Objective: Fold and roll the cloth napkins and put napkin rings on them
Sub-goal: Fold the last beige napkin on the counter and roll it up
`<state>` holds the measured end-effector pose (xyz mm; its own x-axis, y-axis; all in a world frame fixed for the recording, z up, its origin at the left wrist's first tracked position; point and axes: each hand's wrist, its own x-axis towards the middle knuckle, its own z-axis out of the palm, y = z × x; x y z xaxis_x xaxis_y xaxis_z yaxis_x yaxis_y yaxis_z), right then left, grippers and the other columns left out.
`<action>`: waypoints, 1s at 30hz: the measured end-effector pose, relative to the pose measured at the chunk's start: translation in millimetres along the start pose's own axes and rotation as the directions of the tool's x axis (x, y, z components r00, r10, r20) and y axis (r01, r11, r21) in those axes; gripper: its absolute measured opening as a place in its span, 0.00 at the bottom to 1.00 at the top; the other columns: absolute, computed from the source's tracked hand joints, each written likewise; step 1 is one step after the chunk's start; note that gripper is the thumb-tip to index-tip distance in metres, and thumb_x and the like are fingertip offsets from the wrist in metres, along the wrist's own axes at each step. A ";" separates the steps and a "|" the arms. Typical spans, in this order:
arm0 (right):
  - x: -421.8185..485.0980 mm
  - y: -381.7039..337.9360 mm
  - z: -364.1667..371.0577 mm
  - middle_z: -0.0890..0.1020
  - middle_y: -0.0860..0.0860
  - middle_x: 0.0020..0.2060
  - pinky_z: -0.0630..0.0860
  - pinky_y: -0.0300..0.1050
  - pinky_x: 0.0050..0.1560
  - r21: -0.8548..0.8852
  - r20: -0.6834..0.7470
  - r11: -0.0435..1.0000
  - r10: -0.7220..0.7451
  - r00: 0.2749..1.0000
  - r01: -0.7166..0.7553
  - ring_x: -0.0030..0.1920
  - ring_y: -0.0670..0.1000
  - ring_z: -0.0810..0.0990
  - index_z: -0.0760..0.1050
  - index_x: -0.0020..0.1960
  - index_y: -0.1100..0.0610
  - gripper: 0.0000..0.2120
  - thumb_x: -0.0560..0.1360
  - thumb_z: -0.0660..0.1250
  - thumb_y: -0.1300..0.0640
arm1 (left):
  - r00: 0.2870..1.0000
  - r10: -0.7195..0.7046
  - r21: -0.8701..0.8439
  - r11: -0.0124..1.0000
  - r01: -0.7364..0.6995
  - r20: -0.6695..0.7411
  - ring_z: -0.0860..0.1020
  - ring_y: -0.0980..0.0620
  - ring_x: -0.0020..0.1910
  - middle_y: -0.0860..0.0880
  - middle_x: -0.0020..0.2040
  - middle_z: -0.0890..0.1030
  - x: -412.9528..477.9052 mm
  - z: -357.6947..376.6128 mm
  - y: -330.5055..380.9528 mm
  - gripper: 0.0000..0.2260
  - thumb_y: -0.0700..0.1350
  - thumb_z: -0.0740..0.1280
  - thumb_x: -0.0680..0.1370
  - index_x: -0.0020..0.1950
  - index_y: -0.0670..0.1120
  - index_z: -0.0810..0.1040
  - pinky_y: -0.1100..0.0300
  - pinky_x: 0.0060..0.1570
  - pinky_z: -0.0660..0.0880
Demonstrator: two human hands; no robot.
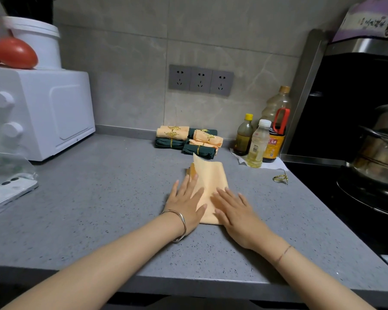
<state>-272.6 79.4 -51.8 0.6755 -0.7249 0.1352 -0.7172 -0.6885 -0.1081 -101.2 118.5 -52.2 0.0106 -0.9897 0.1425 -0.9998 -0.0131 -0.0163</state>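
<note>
My left hand (186, 202) and right hand (235, 211) lie flat, fingers straight, pressing the folded peach cloth napkin (211, 182) at frame centre to set its crease; the gold leaf-shaped napkin ring (281, 178) waits right of centre, within reach.

The folded napkin (211, 182) is plain pale orange, and the table (99, 198) is grey, flecked with dark specks. The rolled napkins (186, 139) are dark green or the same pale orange, banded by gold rings (172, 133) in a leaf pattern, and the loose ring (280, 178) is gold too. The oven (38, 113) and bucket (38, 39) are white, the tomato (16, 52) red, and the wall tiles (121, 52) grey with faint marbling.
</note>
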 end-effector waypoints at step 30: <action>-47.5 1.9 -36.9 0.71 0.47 0.69 0.68 0.45 0.62 -0.023 0.084 0.996 -0.080 0.993 0.082 0.65 0.53 0.72 0.60 0.74 0.44 0.26 0.78 0.56 0.60 | 0.930 0.346 -0.154 0.933 -0.326 0.126 0.46 0.57 0.76 0.57 0.78 0.50 -26.8 -22.6 -37.9 0.27 0.49 0.57 0.81 0.77 0.58 0.47 0.59 0.75 0.42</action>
<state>-312.3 113.4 -22.1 0.7426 -0.6670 0.0607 -0.6631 -0.7449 -0.0739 -64.0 148.7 -33.0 -0.3338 -0.9427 0.0023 -0.9387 0.3326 0.0910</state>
